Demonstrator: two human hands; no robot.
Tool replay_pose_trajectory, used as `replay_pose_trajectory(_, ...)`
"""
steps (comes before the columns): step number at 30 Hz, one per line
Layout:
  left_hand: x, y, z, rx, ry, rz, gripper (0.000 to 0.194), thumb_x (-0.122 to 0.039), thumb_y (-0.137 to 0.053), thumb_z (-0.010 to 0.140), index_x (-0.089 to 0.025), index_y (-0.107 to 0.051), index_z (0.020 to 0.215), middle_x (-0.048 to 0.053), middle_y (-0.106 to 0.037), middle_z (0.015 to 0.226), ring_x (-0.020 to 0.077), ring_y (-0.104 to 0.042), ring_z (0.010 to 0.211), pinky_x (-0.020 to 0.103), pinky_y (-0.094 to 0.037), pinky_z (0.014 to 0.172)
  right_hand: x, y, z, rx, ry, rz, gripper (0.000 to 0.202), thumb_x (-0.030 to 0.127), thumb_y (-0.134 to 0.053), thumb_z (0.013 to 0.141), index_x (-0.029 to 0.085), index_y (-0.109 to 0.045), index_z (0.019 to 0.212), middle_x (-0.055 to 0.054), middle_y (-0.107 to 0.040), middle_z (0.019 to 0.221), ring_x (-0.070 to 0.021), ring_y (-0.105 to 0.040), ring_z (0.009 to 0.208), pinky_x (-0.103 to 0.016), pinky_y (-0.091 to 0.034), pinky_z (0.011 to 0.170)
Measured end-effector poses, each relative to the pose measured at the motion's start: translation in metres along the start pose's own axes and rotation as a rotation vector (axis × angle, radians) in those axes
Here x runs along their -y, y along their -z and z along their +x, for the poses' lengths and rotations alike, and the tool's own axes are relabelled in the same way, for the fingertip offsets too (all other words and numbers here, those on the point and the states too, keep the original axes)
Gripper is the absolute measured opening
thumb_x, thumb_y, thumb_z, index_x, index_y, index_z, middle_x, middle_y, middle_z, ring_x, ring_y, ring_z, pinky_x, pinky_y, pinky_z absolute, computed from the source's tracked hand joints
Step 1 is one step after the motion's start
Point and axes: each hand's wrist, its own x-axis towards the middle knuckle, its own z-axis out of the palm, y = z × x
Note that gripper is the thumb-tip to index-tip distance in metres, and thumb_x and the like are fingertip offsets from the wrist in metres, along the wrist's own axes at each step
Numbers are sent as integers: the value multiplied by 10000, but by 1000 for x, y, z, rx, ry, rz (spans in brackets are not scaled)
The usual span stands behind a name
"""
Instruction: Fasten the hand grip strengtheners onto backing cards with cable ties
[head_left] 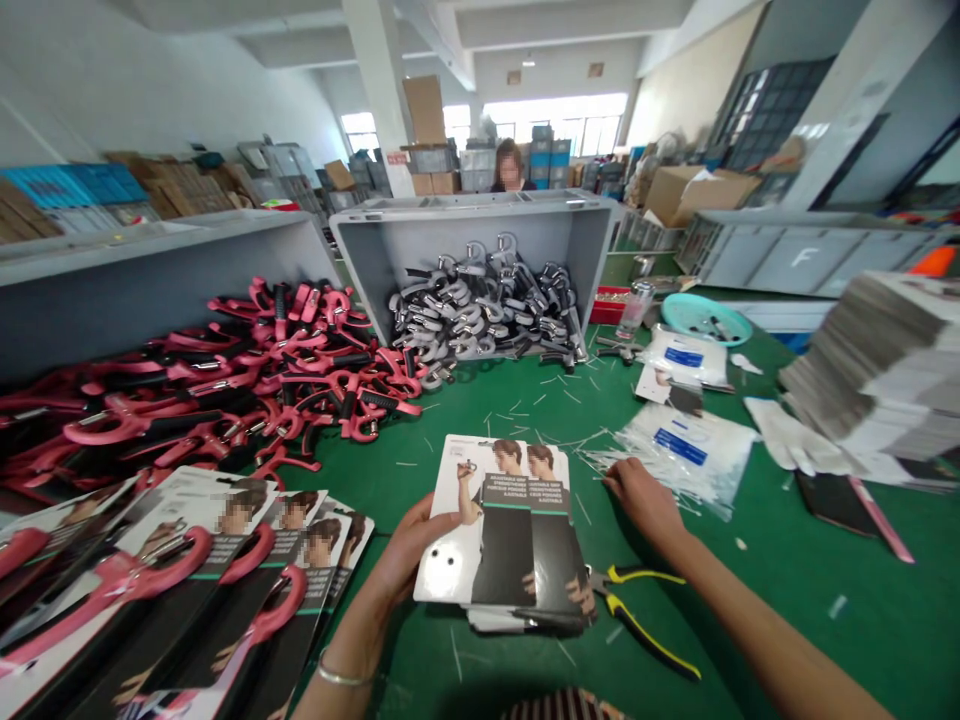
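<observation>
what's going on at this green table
The left hand holds a printed card atop a stack of cards, while the right hand has its fingertips at white strips by a clear bag. Yellow-handled pliers lie beside the stack. Pink hand grips are heaped leftward, grey ones in a crate.

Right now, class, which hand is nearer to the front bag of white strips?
Right. The right hand is at the left end of the bag; the left hand is farther left, holding printed cards.

Cards (506, 560) printed "ADJUSTABLE GRIP STRENGTHENER", crate (761, 258) marked "F"
</observation>
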Motion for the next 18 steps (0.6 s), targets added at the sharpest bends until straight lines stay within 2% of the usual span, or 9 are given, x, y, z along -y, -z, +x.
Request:
replay_pose_trajectory(3,1,1,2,-42,-36,35,475,-424,-786,710,-158,-689,1091,69,-755,883,169,-664,656,225,-468,579,-1,-2,9,26,3,-33,148,257,-513,891,176,-618,825,-128,-645,893,-258,-618,752,-329,-417,610)
replay_pose_trajectory(6,14,18,-15,-187,-110,159,453,-499,-727,761,-170,-695,1071,76,-745,984,215,-683,837,280,-514,728,-5,4,16,38,20,-14,169,278,-488,906,186,-624,864,-101,-665,851,-247,-618,758,-330,-427,646)
replay_pose_trajectory(9,19,33,-41,-414,-289,450,398,-489,-696,795,-198,-703,1067,70,-726,1065,255,-649,1027,339,-482,910,-14,20,23,29,51,23,199,289,-468,908,191,-638,872,-92,-684,863,-245,-622,808,-354,-447,748)
replay_pose_trajectory(11,11,28,-56,-503,-480,631,300,-430,-656,848,-228,-709,1065,58,-713,1096,248,-623,1080,356,-443,977,-13,34,24,4,66,42,215,308,-476,898,184,-643,845,-112,-686,870,-263,-616,839,-387,-443,802)
replay_pose_trajectory(13,-2,9,-65,-465,-703,782,219,-337,-601,902,-255,-715,1070,51,-707,1099,234,-615,1076,370,-434,991,0,50,21,-19,78,67,232,342,-480,896,182,-643,855,-116,-685,868,-267,-613,825,-399,-451,789)
replay_pose_trajectory(15,-16,-19,-65,-311,-918,918,244,-245,-558,926,-276,-713,1112,56,-704,1123,232,-606,1082,386,-444,982,28,67,9,37,113,213,241,385,-490,904,196,-639,922,-89,-682,884,-244,-614,806,-370,-472,744)
replay_pose_trajectory(16,-21,-33,-63,-216,-998,979,289,-212,-543,930,-284,-696,1164,64,-692,1178,237,-595,1112,399,-442,992,46,75,0,114,137,345,241,406,-504,908,210,-633,961,-69,-678,893,-224,-611,796,-347,-480,721)
replay_pose_trajectory(18,-26,-58,-56,-69,-1091,1089,362,-188,-532,932,-274,-647,1264,92,-653,1279,252,-573,1160,420,-432,1008,84,89,-21,366,185,624,239,442,-555,901,225,-627,973,-36,-650,866,-194,-588,774,-309,-478,687)
